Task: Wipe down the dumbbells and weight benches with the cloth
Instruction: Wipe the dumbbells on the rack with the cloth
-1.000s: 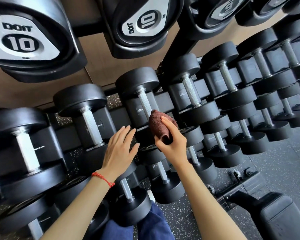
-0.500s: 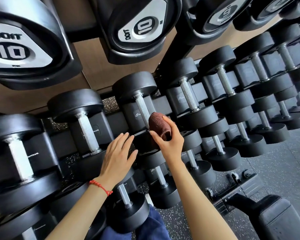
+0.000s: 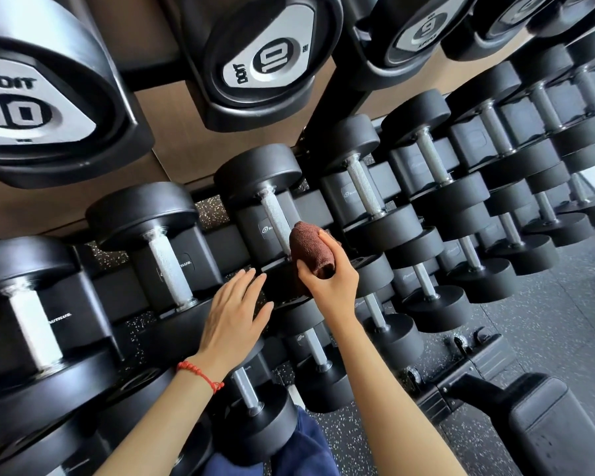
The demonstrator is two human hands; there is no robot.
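Note:
My right hand grips a bunched brown cloth and presses it against the lower end of the knurled steel handle of a black dumbbell on the middle rack row. My left hand lies flat, fingers slightly spread, on the black front head of the neighbouring dumbbell, just left of the cloth. A red string bracelet circles the left wrist. A black padded weight bench sits at the lower right on the floor.
A tiered rack holds several black dumbbells, running from left to far right. Large dumbbells marked 10 and 9 hang close overhead on the top tier. Speckled rubber floor lies to the right. My blue trouser knee is at the bottom.
The cloth has moved up from the dumbbell's front head onto the lower handle. My left hand stays on the same spot. My view has tilted slightly.

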